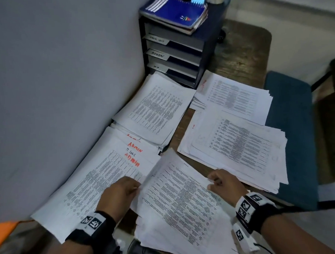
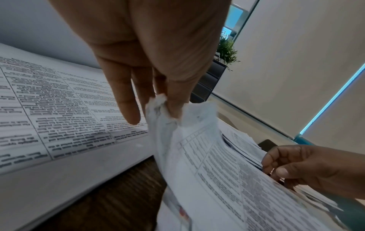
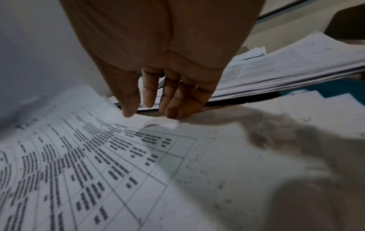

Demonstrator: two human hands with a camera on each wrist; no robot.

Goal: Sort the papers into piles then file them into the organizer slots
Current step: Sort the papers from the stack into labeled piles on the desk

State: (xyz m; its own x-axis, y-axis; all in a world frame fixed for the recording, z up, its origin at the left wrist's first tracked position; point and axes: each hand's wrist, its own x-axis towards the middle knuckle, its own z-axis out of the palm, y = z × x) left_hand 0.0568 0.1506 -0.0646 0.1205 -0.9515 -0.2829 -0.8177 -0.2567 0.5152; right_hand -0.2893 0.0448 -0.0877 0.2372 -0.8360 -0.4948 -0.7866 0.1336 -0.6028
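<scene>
While both hands (image 1: 118,191) (image 1: 225,183) pinch a sheet (image 1: 185,194), paper piles (image 1: 233,142) cover the wooden desk (image 1: 236,51) (grey wall (image 1: 53,74) beside).

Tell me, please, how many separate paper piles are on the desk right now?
5: the ADMIN pile by the wall, one before the organizer, two on the right, one nearest, under both hands. Others may be hidden.

This is an office. A wooden desk (image 1: 242,51) against a grey partition (image 1: 63,74) carries stacks of printed tables (image 1: 156,110), a slotted organizer (image 1: 180,54) with a label reading "ADMIN", a spiral notebook (image 1: 174,12), and a blue chair (image 1: 291,130) beside it.
</scene>
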